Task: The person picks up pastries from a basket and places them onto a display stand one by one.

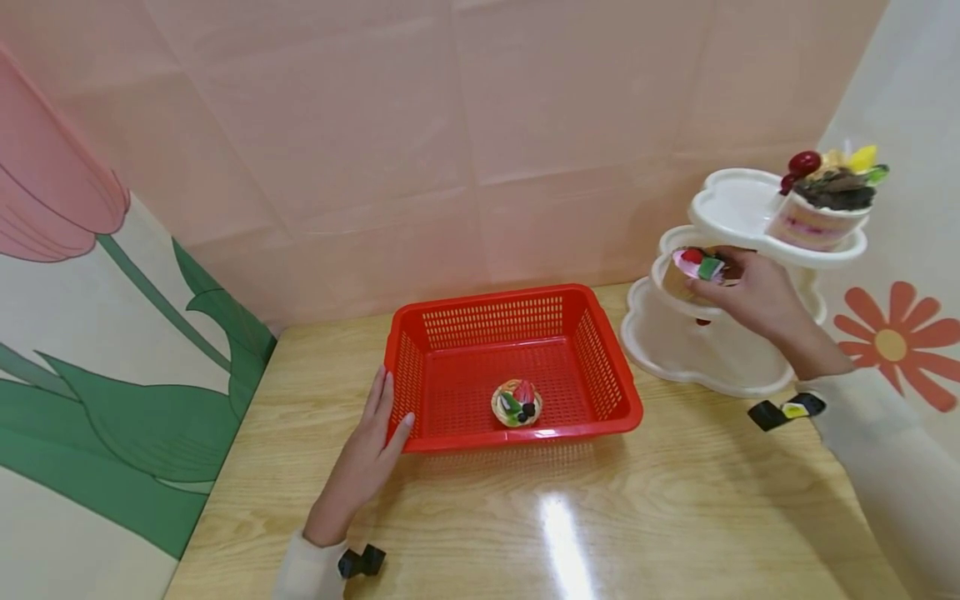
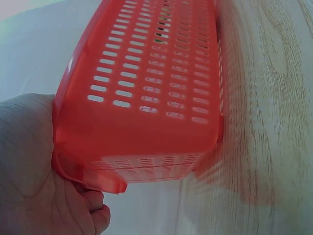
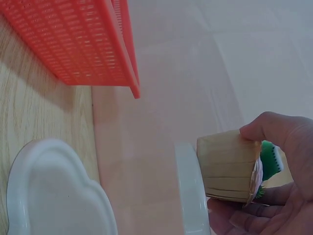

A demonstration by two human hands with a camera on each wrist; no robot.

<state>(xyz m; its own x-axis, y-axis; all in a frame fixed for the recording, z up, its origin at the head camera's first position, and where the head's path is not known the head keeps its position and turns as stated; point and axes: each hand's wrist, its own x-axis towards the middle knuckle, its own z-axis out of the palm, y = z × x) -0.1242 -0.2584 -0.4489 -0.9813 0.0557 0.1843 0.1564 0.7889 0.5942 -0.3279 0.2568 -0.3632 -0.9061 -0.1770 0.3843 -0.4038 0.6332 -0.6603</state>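
My right hand (image 1: 757, 292) holds a toy cupcake (image 3: 227, 166) in a pleated tan wrapper, with thumb and fingers on opposite sides. Pink topping, a red berry and a green piece crown it. The cupcake is at the middle tier of a white tiered stand (image 1: 738, 354), its base right at the tier's rim in the right wrist view. My left hand (image 1: 363, 462) grips the front left corner of a red plastic basket (image 2: 142, 122), fingers along the left side and thumb at the front rim. Inside the basket lies a small fruit tart (image 1: 516, 403).
A large toy cake cup (image 1: 822, 212) with cherries and dark topping stands on the stand's top tier. This tier overhangs my right hand. The wooden table (image 1: 480, 525) ends at a pink-covered wall (image 1: 360, 167); side walls carry flower pictures.
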